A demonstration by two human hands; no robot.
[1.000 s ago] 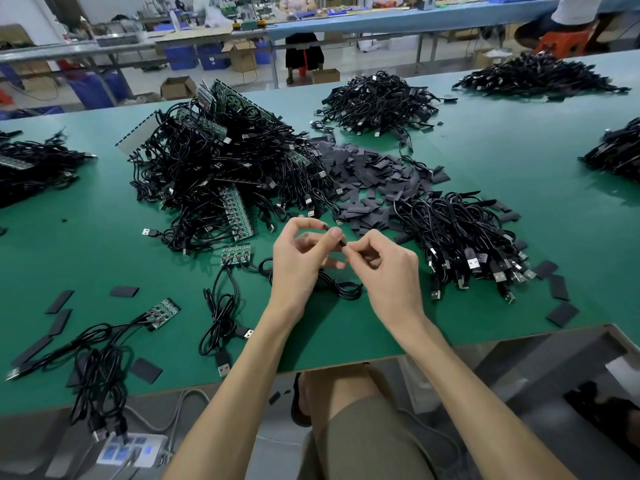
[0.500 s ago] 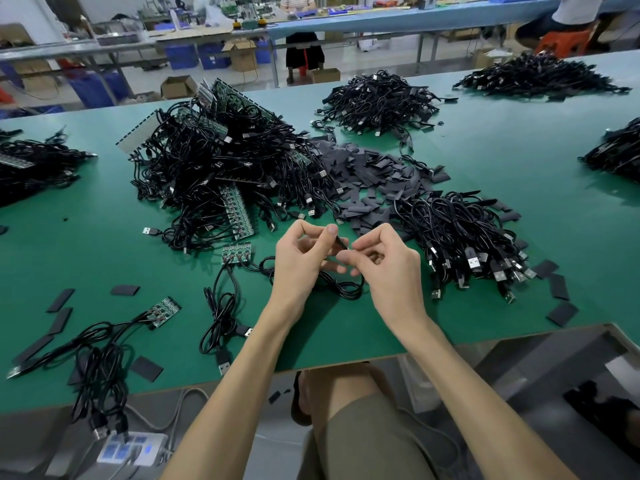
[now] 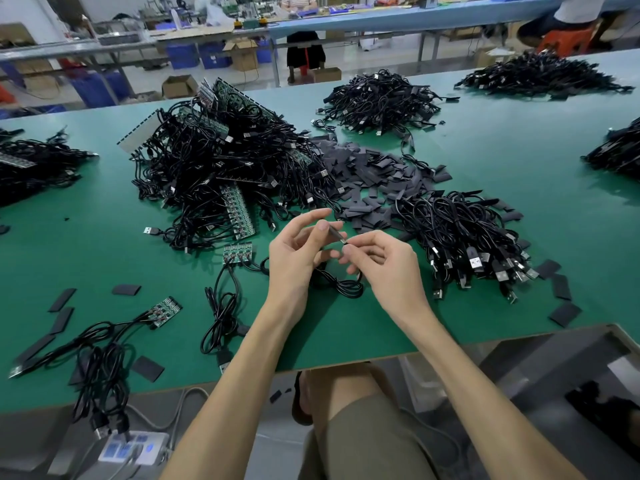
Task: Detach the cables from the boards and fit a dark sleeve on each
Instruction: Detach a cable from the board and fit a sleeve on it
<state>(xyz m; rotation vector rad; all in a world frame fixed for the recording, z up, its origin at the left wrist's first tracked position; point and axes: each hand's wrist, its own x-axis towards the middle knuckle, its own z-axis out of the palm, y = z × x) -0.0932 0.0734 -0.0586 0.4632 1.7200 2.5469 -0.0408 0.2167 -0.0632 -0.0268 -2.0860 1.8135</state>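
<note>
The sleeve (image 3: 334,233), a thin dark strip, is held in the air above the middle of the desk (image 3: 519,174), a little in from its front edge. The left hand (image 3: 298,258) pinches it between thumb and fingers, forefinger raised. The right hand (image 3: 384,268) meets it from the other side, thumb and forefinger closed on the sleeve's lower tip, the other fingers loosely curled. Whether the cable's end is already inside the sleeve cannot be told. A looped cable (image 3: 343,288) lies on the desk just under both hands.

Just left of the hands lies a small board (image 3: 237,252) with cables attached. Behind it rises a big tangle of cables and boards (image 3: 221,168). A sleeve heap (image 3: 374,178) sits behind the hands, and a cable bundle (image 3: 460,237) lies to their right. Near the front left corner lie another board (image 3: 164,311) with cables and several loose sleeves (image 3: 148,368). More cable piles (image 3: 381,102) lie toward the back edge.
</note>
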